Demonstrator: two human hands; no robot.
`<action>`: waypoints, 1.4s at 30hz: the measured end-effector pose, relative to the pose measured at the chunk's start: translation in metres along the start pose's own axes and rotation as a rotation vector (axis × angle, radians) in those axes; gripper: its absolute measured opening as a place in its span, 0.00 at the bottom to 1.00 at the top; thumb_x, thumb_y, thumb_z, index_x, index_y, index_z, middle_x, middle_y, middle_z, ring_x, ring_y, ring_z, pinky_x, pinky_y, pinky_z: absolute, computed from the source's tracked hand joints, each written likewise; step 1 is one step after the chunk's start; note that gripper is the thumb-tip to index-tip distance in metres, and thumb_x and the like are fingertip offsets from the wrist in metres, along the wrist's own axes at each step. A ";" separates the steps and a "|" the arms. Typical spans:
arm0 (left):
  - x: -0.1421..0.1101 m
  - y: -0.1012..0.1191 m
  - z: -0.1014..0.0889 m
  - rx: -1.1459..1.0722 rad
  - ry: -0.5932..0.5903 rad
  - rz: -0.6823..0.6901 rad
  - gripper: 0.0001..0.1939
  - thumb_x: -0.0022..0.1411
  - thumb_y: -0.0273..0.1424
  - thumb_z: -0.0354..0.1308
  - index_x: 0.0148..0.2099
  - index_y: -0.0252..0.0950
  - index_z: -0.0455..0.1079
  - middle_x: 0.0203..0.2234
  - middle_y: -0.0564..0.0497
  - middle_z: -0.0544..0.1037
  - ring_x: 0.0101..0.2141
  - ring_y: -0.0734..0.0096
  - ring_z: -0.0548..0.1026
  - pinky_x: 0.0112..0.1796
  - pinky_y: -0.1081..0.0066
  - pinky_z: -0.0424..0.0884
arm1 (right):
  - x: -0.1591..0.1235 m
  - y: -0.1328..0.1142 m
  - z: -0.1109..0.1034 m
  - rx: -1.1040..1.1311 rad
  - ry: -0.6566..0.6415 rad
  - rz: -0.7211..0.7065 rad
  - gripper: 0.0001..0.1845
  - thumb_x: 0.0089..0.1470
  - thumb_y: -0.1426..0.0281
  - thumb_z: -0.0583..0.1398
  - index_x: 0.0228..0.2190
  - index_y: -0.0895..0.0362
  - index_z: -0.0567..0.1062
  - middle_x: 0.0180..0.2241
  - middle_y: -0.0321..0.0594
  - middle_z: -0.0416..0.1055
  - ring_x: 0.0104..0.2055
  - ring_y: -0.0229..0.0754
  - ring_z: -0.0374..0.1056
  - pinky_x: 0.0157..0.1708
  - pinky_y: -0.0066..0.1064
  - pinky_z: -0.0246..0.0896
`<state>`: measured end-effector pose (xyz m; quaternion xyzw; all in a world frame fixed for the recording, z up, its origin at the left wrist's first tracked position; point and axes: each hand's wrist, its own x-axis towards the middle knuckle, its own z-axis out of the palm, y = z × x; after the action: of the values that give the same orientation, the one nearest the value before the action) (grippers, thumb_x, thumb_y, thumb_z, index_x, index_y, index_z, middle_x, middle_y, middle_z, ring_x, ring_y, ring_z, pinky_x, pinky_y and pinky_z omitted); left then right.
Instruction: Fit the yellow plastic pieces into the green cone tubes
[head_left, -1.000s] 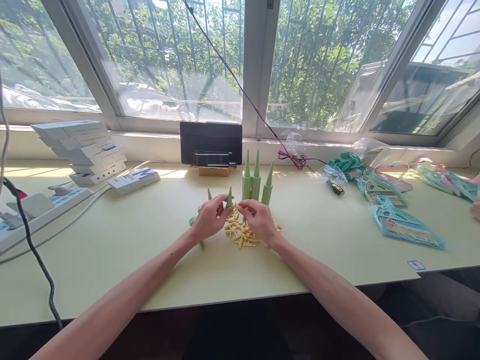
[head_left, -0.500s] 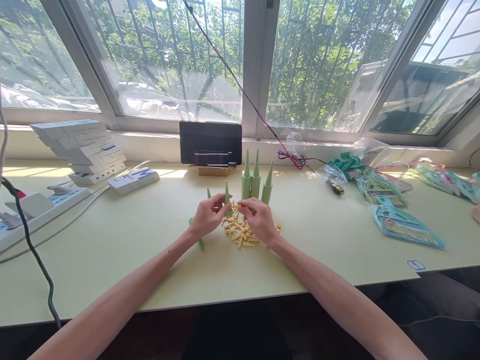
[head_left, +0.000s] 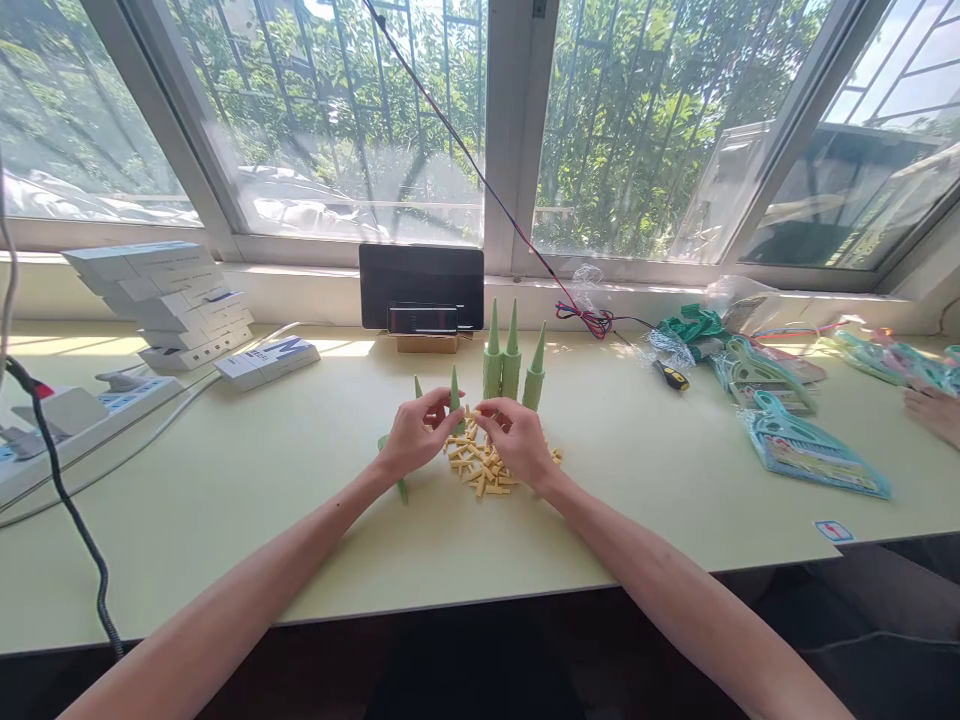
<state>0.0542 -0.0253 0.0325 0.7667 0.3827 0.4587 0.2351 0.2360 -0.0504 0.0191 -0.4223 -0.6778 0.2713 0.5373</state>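
Over the middle of the table, my left hand (head_left: 411, 432) is closed on a pointed green cone (head_left: 454, 386), which stands upright between thumb and fingers. Facing it from the right is my right hand (head_left: 517, 438), its thumb and fingertips pinched together; whatever lies between them is too small to make out. A pile of small pale-yellow pegs (head_left: 480, 468) lies below and between the hands. Just beyond, three green pointed towers (head_left: 511, 368) stand upright. Behind my left hand a second green cone (head_left: 418, 383) shows its tip, and another green piece (head_left: 403, 491) is partly hidden under it.
A dark tablet (head_left: 421, 275) leans at the window with a phone before it. White boxes (head_left: 180, 300) and a power strip (head_left: 127, 405) occupy the left. On the right lie a yellow-black cutter (head_left: 670, 375), bagged brush sets (head_left: 814, 450) and a co-worker's hand (head_left: 934, 405).
A co-worker's hand has come further into view at the right edge, by the bagged items. My own hands have hardly moved and keep the same hold.
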 end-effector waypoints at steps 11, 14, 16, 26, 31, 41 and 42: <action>0.000 -0.002 0.000 0.017 0.015 0.022 0.15 0.60 0.37 0.61 0.48 0.35 0.73 0.27 0.51 0.75 0.27 0.70 0.75 0.31 0.71 0.77 | 0.000 0.000 0.000 0.038 -0.006 0.026 0.12 0.58 0.61 0.58 0.35 0.57 0.76 0.33 0.41 0.75 0.24 0.37 0.66 0.27 0.30 0.64; 0.000 -0.002 0.000 0.015 0.018 0.025 0.15 0.61 0.37 0.61 0.47 0.35 0.73 0.26 0.52 0.74 0.27 0.71 0.74 0.31 0.71 0.77 | 0.000 0.000 0.000 0.044 -0.008 0.028 0.12 0.58 0.61 0.59 0.35 0.57 0.76 0.33 0.41 0.75 0.24 0.37 0.66 0.26 0.30 0.63; 0.000 -0.001 0.000 0.026 0.018 0.039 0.14 0.61 0.36 0.60 0.48 0.36 0.73 0.26 0.53 0.73 0.25 0.73 0.72 0.30 0.72 0.77 | 0.000 0.000 0.000 0.038 -0.014 0.029 0.12 0.58 0.61 0.59 0.35 0.57 0.76 0.33 0.40 0.75 0.25 0.37 0.66 0.26 0.30 0.63; -0.001 0.001 0.000 0.083 0.027 0.072 0.13 0.62 0.36 0.58 0.47 0.36 0.73 0.23 0.55 0.71 0.23 0.76 0.68 0.30 0.73 0.76 | 0.000 -0.003 -0.001 0.014 -0.038 0.022 0.12 0.59 0.61 0.58 0.34 0.56 0.76 0.29 0.39 0.74 0.26 0.39 0.67 0.26 0.30 0.62; -0.001 0.002 0.000 0.084 0.031 0.070 0.13 0.62 0.36 0.59 0.47 0.36 0.73 0.23 0.55 0.71 0.23 0.76 0.68 0.30 0.73 0.76 | -0.001 -0.003 -0.001 -0.001 -0.025 0.022 0.12 0.59 0.61 0.59 0.34 0.56 0.76 0.30 0.40 0.74 0.26 0.39 0.67 0.27 0.30 0.63; 0.000 0.001 0.001 0.078 0.027 0.062 0.13 0.62 0.36 0.58 0.47 0.36 0.73 0.23 0.54 0.71 0.24 0.75 0.69 0.30 0.73 0.76 | -0.001 0.000 0.000 0.000 -0.011 0.015 0.11 0.58 0.62 0.59 0.35 0.56 0.76 0.32 0.40 0.75 0.27 0.38 0.67 0.27 0.29 0.63; 0.000 0.001 0.001 0.079 0.026 0.066 0.13 0.62 0.36 0.58 0.47 0.36 0.73 0.23 0.55 0.71 0.23 0.75 0.69 0.30 0.73 0.76 | -0.001 -0.001 0.000 -0.001 -0.014 0.019 0.11 0.58 0.62 0.59 0.35 0.56 0.76 0.32 0.40 0.75 0.26 0.38 0.67 0.27 0.29 0.63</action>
<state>0.0549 -0.0260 0.0326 0.7817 0.3779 0.4605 0.1845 0.2358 -0.0515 0.0196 -0.4270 -0.6779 0.2788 0.5295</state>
